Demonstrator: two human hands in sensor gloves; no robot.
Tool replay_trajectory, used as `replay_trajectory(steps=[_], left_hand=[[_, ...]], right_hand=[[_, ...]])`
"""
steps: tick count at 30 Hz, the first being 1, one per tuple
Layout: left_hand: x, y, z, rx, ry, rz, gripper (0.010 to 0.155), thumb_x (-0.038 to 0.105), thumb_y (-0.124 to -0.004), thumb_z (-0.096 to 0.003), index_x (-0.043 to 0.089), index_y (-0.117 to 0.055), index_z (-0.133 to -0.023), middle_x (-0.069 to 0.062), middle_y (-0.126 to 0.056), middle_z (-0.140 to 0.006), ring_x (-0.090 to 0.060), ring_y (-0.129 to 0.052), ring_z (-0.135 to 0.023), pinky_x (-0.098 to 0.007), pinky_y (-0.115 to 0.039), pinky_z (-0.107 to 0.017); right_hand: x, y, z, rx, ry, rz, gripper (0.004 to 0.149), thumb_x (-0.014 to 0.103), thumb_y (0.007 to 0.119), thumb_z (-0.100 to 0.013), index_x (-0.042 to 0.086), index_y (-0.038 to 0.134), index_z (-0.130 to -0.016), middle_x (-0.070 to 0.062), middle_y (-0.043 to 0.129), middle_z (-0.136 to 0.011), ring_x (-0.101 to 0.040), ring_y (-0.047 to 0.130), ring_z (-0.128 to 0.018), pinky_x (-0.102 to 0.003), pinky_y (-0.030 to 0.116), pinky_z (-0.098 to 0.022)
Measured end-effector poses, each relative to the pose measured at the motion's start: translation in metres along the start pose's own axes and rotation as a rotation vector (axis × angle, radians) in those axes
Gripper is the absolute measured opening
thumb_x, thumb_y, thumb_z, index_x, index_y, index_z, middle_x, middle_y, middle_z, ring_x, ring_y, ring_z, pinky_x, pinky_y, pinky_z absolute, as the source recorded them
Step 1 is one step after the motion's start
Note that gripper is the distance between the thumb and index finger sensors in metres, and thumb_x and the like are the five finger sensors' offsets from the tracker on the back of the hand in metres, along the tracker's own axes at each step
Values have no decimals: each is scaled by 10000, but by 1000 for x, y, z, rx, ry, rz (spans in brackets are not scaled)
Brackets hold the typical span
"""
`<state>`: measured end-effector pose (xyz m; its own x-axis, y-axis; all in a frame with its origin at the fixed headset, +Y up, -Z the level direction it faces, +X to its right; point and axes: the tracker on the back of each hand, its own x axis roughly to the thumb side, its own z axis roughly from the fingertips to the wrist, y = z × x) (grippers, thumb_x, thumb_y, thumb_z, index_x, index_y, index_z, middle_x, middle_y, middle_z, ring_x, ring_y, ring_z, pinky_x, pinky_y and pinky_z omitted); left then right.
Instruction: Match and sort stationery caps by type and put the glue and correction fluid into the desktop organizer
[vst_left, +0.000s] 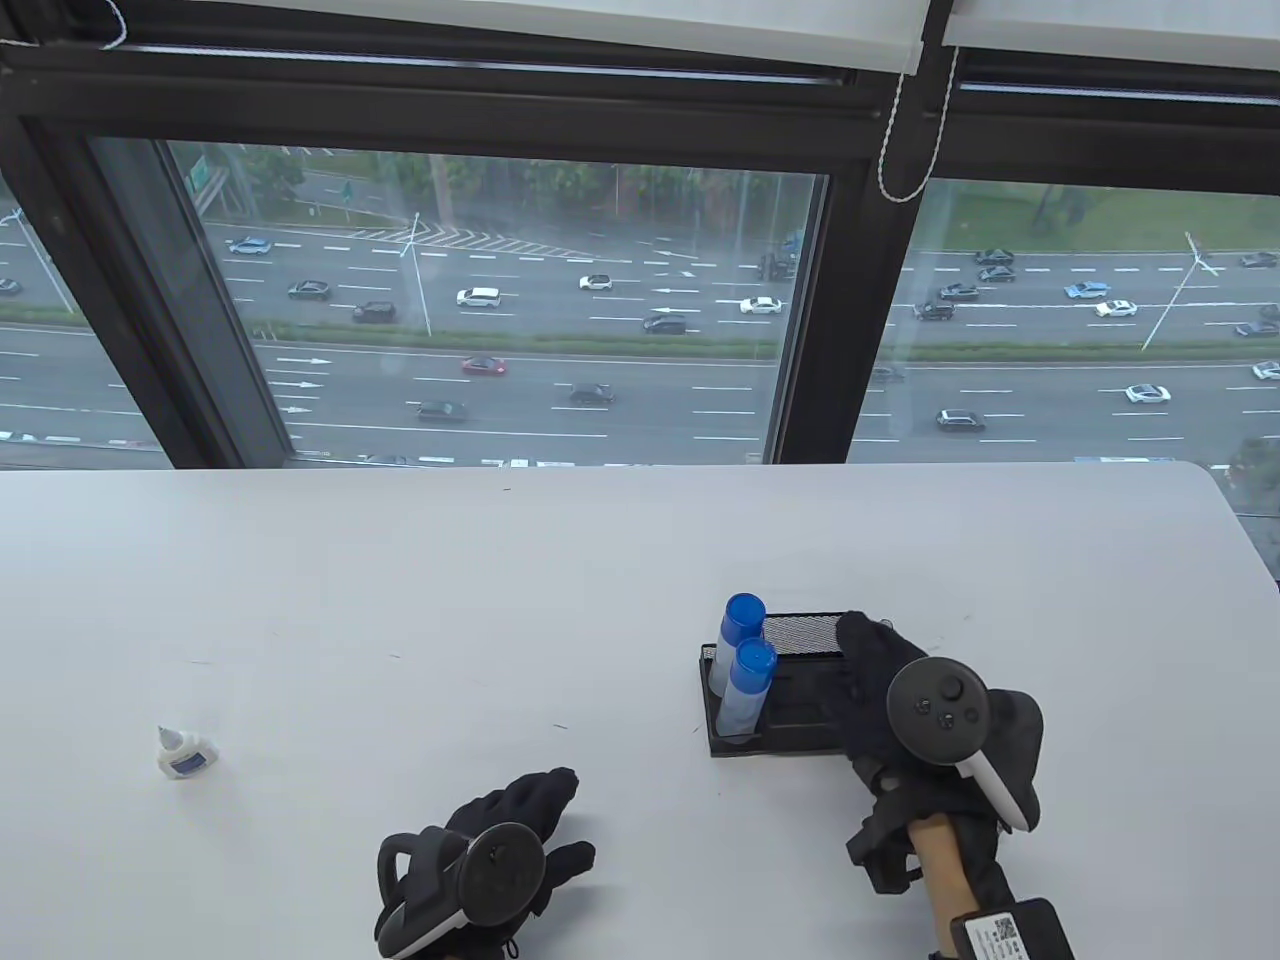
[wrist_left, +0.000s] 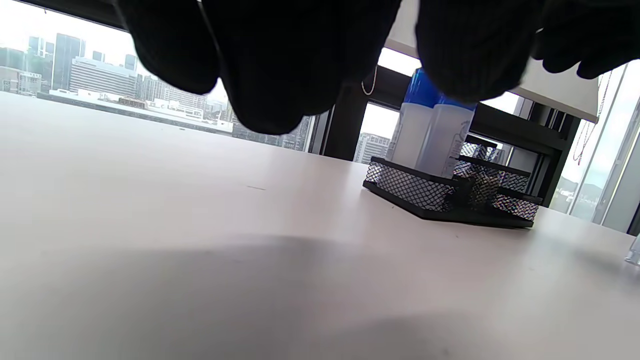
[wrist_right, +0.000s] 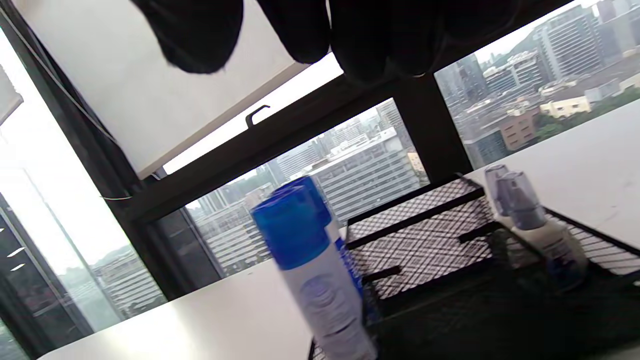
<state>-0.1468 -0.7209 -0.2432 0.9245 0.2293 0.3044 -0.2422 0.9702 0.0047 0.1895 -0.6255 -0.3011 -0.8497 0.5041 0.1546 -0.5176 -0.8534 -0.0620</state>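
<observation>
A black mesh desktop organizer (vst_left: 800, 712) stands right of the table's middle. Two tall blue-capped glue bottles (vst_left: 748, 655) stand upright in its left compartment. In the right wrist view, two small white bottles with clear caps (wrist_right: 550, 240) stand inside the organizer (wrist_right: 425, 235), right of the glue bottles (wrist_right: 310, 260). My right hand (vst_left: 865, 660) hovers over the organizer's right part, fingers relaxed and holding nothing. My left hand (vst_left: 560, 812) lies on the table at the front, fingers spread and empty. Another small white bottle (vst_left: 180, 752) stands alone far left on the table.
The white table (vst_left: 500, 600) ends at a large window at the back. In the left wrist view the organizer (wrist_left: 410, 187) sits ahead and to the right, and a small clear object (wrist_left: 634, 250) shows at the right edge.
</observation>
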Motion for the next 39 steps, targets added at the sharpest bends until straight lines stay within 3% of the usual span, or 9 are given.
replay_trajectory(steps=[7,14,23,26,29,34,38,39], left_hand=[[-1,3,2,20,18,8,708,602,-771,-491,257,-632,-1094,-43,-806,-1080,-238,-965,-891,-526,-768,-668],[-7,6,3,36,53,25,706,600,-771,-492,256,-635,-1093,-44,-807,-1080,-241,-963,-891,-528,-765,-670],[-14,-2,1,0,64,26,706,600,-770,-493,256,-634,-1094,-49,-804,-1083,-244,-961,-895,-528,-767,-668],[-21,6,-5,-16,68,9,709,599,-772,-490,262,-628,-1096,-43,-792,-1095,-246,-950,-915,-530,-763,-675],[-49,36,-12,61,134,0,711,592,-775,-492,259,-621,-1101,-48,-779,-1105,-258,-936,-930,-530,-758,-678],[-120,89,-11,170,303,-36,740,587,-778,-495,254,-573,-1123,-57,-719,-1142,-271,-884,-981,-516,-757,-680],[-189,109,3,208,522,54,802,580,-793,-490,248,-495,-1156,-77,-598,-1210,-322,-747,-1087,-567,-659,-747],[-211,111,12,225,630,43,814,585,-793,-490,257,-472,-1163,-73,-573,-1224,-327,-709,-1113,-580,-630,-763]], right_hand=[[22,47,38,79,-109,-62,666,453,728,-532,160,569,-1108,-202,610,-1118,-456,604,-1014,-630,501,-734],[7,101,47,208,-88,8,668,450,726,-528,153,562,-1103,-196,610,-1111,-452,608,-1006,-624,502,-733],[0,102,56,182,-86,64,668,454,725,-521,150,571,-1095,-183,629,-1100,-440,626,-999,-617,511,-732],[-1,99,56,180,-87,59,663,452,725,-523,149,576,-1093,-184,635,-1097,-440,628,-998,-617,513,-731],[0,96,56,175,-87,62,662,454,723,-524,152,576,-1094,-184,629,-1101,-440,624,-1000,-617,507,-734],[2,95,58,164,-101,98,658,455,723,-524,156,581,-1093,-182,630,-1102,-437,625,-1002,-618,507,-735],[3,97,57,169,-110,105,660,457,724,-522,155,584,-1092,-178,635,-1100,-434,629,-1002,-617,510,-735],[2,97,56,169,-111,105,656,455,724,-522,156,588,-1089,-177,639,-1098,-432,634,-999,-615,513,-735]])
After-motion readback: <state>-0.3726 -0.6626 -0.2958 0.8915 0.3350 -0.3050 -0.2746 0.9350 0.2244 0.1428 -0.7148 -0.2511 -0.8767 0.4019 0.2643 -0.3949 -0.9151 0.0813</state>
